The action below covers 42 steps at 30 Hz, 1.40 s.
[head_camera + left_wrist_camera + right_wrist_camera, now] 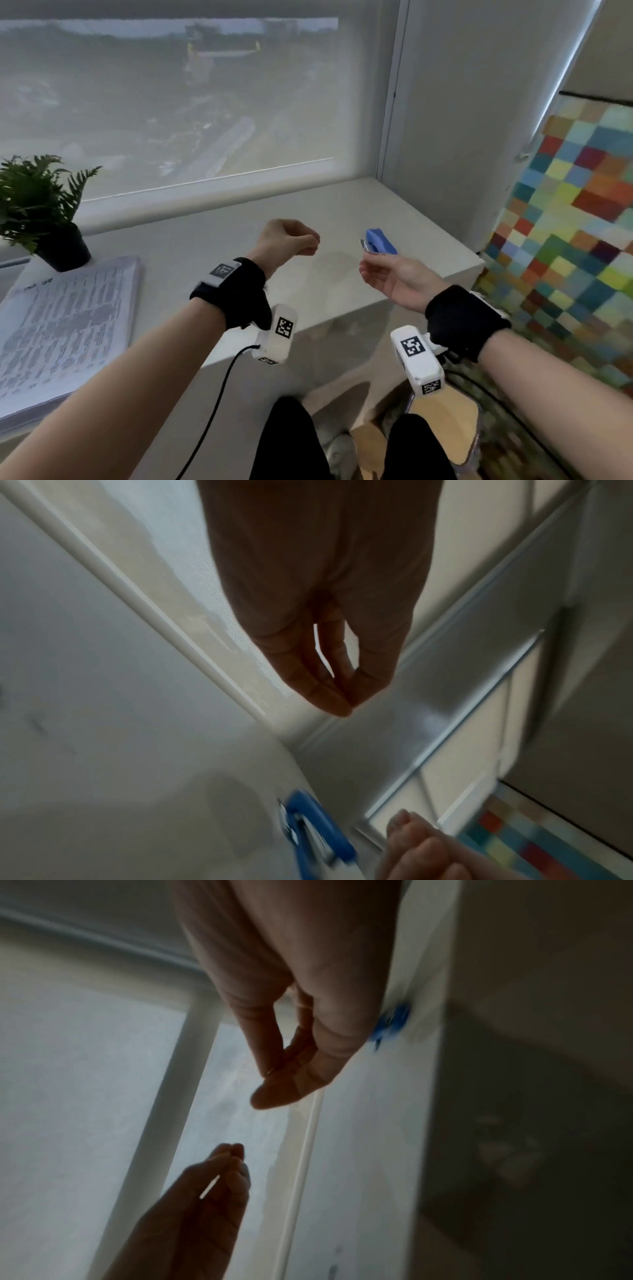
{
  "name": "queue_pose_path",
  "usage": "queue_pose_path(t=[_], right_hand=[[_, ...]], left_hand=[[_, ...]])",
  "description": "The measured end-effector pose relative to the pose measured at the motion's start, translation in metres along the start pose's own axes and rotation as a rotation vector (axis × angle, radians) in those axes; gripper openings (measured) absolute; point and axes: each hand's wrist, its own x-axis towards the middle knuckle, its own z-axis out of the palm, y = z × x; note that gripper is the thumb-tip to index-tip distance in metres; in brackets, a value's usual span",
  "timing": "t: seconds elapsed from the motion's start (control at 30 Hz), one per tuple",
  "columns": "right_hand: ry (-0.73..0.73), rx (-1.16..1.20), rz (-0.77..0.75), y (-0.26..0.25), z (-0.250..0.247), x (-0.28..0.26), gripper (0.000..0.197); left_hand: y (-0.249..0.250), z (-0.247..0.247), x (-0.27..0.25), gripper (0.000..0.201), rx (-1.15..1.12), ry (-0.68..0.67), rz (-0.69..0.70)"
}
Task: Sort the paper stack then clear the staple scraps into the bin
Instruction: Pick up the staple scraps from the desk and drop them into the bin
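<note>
Scene: A person sits at a pale ledge (pixel 342 212) under a blinded window, both hands raised above its right half.
Paper stack: The stack (pixel 65 329) lies squared at the ledge's left edge, near the front, printed side up, no hand on it. Sorting looks finished, judging by its tidy edges.
Left hand: The left hand (pixel 287 240) hovers above the middle of the ledge, fingertips (pixel 342 704) drawn together against the thumb in a pinch. Whether a staple scrap sits between them is too small to tell.
Right hand: The right hand (pixel 390 274) is turned palm up near the right front corner, fingers loosely curled. In the right wrist view its thumb and forefinger meet on a thin, glinting sliver (pixel 270 1071), possibly a staple scrap; it cannot be told for certain.
Stapler: A blue stapler (pixel 378 241) rests on the ledge toward the right edge, just beyond the right hand and untouched.
Bin: No bin shows in any view.
Progress: The work appears to be in its second half, gathering scraps. No loose scraps can be made out on the ledge, though the surface is blurred.
Left to do: Carrying whatever the fingers hold to the bin, then a last check of the ledge.
Also present: A potted fern (pixel 41 205) at the far left corner, behind the stack.
</note>
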Motion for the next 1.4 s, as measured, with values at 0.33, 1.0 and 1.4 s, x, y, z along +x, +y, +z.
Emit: queue_pose_path(t=[0.33,1.0,1.4], right_hand=[[0.233,-0.147,0.091,0.014,-0.183,-0.057,0.011],[0.353,-0.58,0.53,0.21,-0.406,0.047,0.01],[0.254,-1.463,0.475,0.277,-0.409,0.064,0.027]], left_hand=[[-0.06,0.199,-0.012,0.016,0.114,-0.467,-0.063],[-0.365,0.356,0.035,0.033,0.358,-0.744,-0.492],[-0.411,0.385,0.007,0.02,1.11,-1.069,-0.094]])
